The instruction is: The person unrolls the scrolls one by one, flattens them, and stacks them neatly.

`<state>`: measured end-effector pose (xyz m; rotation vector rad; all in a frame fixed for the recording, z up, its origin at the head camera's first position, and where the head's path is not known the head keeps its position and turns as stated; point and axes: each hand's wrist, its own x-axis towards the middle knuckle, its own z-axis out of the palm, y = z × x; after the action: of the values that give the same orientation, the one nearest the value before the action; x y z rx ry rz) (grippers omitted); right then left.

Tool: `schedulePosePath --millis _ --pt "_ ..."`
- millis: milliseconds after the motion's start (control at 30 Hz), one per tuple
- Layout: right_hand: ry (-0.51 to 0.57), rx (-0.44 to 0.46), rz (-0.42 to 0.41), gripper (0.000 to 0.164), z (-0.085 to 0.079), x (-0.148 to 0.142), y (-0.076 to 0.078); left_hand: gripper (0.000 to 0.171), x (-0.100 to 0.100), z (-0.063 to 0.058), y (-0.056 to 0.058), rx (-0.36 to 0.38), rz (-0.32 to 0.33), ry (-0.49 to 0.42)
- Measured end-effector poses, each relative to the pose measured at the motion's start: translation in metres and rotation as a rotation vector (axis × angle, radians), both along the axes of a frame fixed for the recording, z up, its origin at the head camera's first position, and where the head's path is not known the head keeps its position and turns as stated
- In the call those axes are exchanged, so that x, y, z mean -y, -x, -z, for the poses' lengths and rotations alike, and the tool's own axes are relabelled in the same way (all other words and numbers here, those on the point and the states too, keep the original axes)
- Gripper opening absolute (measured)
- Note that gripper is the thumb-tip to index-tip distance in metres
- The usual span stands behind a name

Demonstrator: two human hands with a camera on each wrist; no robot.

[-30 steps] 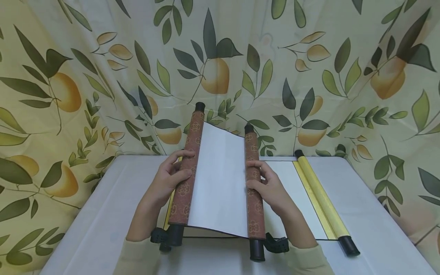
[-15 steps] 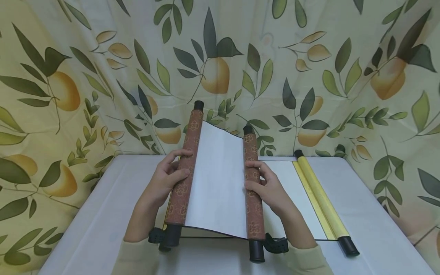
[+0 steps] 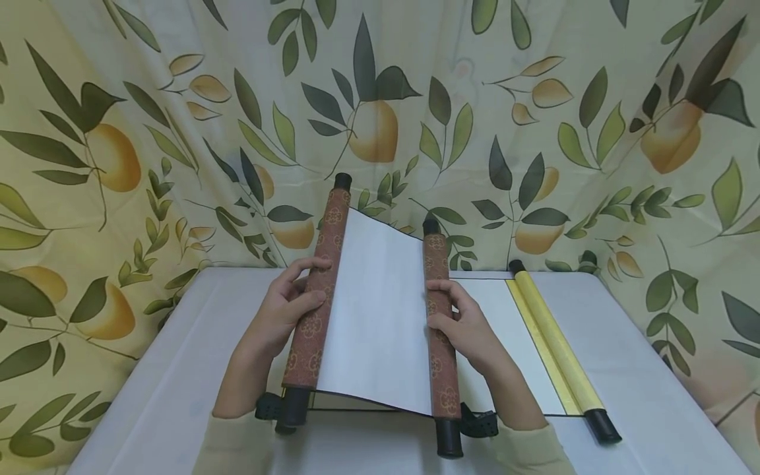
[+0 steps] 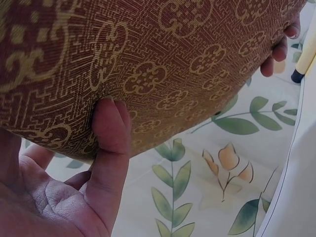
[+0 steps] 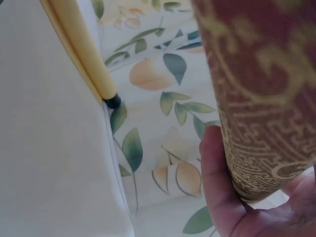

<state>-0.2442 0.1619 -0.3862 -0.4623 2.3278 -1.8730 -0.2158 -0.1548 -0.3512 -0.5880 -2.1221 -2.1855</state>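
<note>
So we've got a fruit-and-leaf curtain point(image 3: 380, 59) filling most of the head view, with a white table point(image 3: 190, 323) right in front of it. Spread on the table we see a yellow scroll point(image 3: 558, 336), its right roll slanting toward the table's right side and its left part mostly hidden. Up above that one is the star for us: a red-brown scroll point(image 3: 380, 310), partly unrolled and held up off the table, blank white sheet showing between two gold-patterned rolls, the left one leaning.

Both hands are busy. Our left hand point(image 3: 284, 310) has thumb and fingers curled round the left roll, and the right hand point(image 3: 464, 320) pinches the right roll between thumb and fingers, so neither is spread wide. Then we've got pale sleeves point(image 3: 528, 448), black wrist straps point(image 3: 478, 423) and, smallest, black end knobs point(image 3: 448, 439) on the rolls.
</note>
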Motion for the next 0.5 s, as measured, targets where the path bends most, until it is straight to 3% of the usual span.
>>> schedulePosePath --millis 500 --pt "-0.022 0.004 0.01 0.053 0.0002 0.004 0.0001 0.04 0.0044 -0.0025 -0.0023 -0.009 -0.003 -0.057"
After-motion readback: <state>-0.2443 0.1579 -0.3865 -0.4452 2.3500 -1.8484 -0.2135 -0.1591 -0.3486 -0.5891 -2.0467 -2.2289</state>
